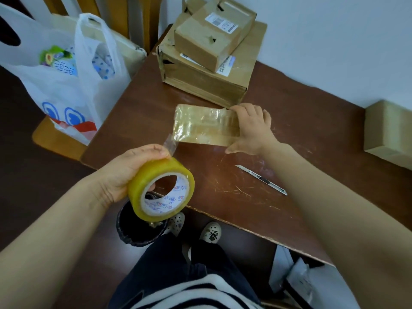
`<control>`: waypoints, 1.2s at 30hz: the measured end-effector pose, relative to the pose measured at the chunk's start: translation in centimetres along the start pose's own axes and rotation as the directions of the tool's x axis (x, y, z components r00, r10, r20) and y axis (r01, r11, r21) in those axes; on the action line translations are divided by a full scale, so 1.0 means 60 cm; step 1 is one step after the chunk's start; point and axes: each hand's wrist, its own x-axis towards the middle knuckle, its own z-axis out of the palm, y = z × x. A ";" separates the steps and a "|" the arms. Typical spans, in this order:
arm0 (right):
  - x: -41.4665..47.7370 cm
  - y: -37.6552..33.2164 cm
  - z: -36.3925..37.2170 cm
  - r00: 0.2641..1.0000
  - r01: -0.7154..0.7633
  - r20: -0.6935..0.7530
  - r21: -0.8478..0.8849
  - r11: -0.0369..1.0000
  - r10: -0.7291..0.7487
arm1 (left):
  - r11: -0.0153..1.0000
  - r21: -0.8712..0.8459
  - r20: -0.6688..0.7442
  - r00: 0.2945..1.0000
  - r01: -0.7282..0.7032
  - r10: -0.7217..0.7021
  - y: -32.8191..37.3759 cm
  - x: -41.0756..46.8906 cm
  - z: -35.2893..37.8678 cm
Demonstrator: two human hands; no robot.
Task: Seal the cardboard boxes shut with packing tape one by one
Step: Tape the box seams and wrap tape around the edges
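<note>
Item one: small box, lying flat near the middle of the desk, its top glossy with tape.

Strip of tape: ran uncut from the box's left end to the tape roll.

Left hand: wrapped round the roll, held above the desk's front-left corner.

Right hand: fingers spread, pressing down on the box's right end.

Knife: on the desk just beside the right forearm, untouched.

Behind: large box with a medium box stacked on it. We could not tell whether either was sealed.

Far right: another box.

Left, off the desk: plastic bag.

We judged this box nearly sealed, with the cut left to make, and up to three boxes possibly waiting.
</note>
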 end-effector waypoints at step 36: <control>-0.069 -0.123 0.104 0.979 0.180 -0.115 0.113 0.977 -0.167 | 0.998 0.043 -0.011 0.998 0.055 -0.055 -0.013 0.018 0.012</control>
